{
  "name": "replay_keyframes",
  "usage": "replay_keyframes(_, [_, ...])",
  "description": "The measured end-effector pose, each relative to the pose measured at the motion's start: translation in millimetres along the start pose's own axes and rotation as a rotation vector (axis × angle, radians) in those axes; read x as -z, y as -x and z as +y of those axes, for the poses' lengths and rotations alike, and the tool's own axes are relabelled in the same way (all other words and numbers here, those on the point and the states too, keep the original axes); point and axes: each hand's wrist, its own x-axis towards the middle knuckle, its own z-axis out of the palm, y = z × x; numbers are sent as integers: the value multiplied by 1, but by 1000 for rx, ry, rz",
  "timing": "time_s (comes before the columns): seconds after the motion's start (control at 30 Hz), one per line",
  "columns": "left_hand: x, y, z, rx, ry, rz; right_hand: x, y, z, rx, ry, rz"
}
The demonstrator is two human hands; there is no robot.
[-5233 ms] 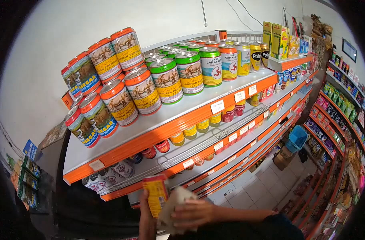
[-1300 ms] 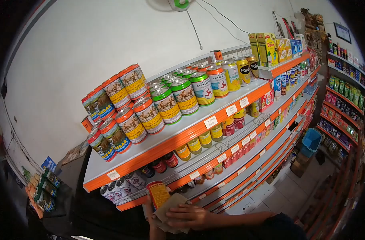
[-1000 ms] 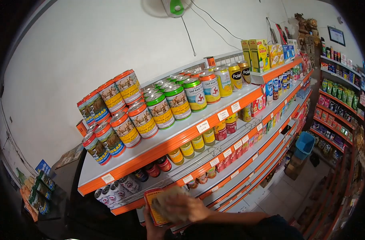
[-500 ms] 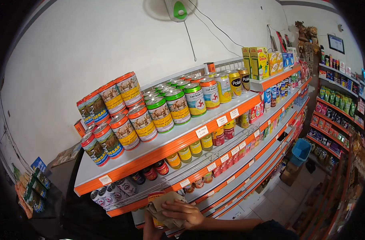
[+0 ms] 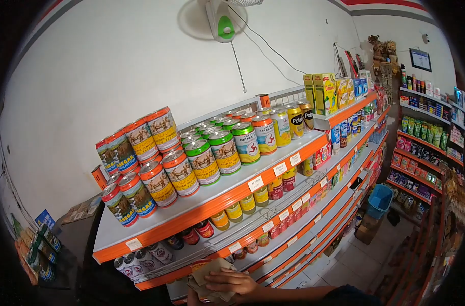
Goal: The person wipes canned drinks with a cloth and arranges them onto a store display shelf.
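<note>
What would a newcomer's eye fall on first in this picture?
Probably the bright drink cans, many with orange or green rims, crowding the top shelf and stacked two high near its left end. At the bottom edge, the right hand rests on a crumpled cloth. Lower right, a blue basket stands out.

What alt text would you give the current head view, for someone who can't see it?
A right hand holds a grey-brown cloth over a mostly hidden can, the left hand barely visible beneath. Behind, an orange-edged shop shelf holds drink cans, several labelled Larutan Penyegar, some stacked two high toward the left.
</note>
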Motion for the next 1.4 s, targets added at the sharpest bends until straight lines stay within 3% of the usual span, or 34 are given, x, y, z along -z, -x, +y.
replay_keyframes(0.07, [-1,-3,6,-4,-29,-8,6,-13,-7,253,25,184])
replay_keyframes(0.13, [-1,-4,10,-9,-51,-6,4,-9,-7,270,6,176])
replay_keyframes(0.2, [0,-3,11,-11,-62,1,-2,-4,-6,-7,-197,54])
replay_keyframes(0.23, [1,0,11,-13,-65,12,3,-11,-9,-4,-208,39])
replay_keyframes(0.3, [5,8,10,-18,-69,44,18,-33,-21,267,203,124])
replay_keyframes(0.43, [4,13,7,30,-117,46,21,-34,-25,310,259,129])
replay_keyframes(0.5, [2,14,0,91,-151,25,26,-33,-26,393,257,31])
replay_keyframes(0.6, [4,20,-3,120,-185,38,24,-21,-29,228,180,-29])
replay_keyframes(0.73, [9,34,-8,155,-239,69,19,-13,-27,224,255,11])
replay_keyframes(0.93, [3,33,-6,104,-286,66,19,-18,-27,388,212,-57])
replay_keyframes(1.03, [6,48,-9,99,-298,105,29,-19,-25,241,258,-132])
replay_keyframes(1.1, [8,58,-14,92,-297,138,35,-19,-19,148,281,16])
replay_keyframes(1.2, [10,70,-18,63,-298,191,32,-8,-32,160,395,-5])
replay_keyframes(1.27, [8,69,-18,22,-298,215,34,-6,-37,237,370,-140])
replay_keyframes(1.33, [6,72,-19,4,-303,244,37,-17,-43,454,211,-257])
replay_keyframes(1.37, [5,73,-18,-6,-308,256,26,-4,-18,332,35,-289])
replay_keyframes(1.4, [6,71,-16,-21,-315,263,23,-5,-18,355,30,-295])
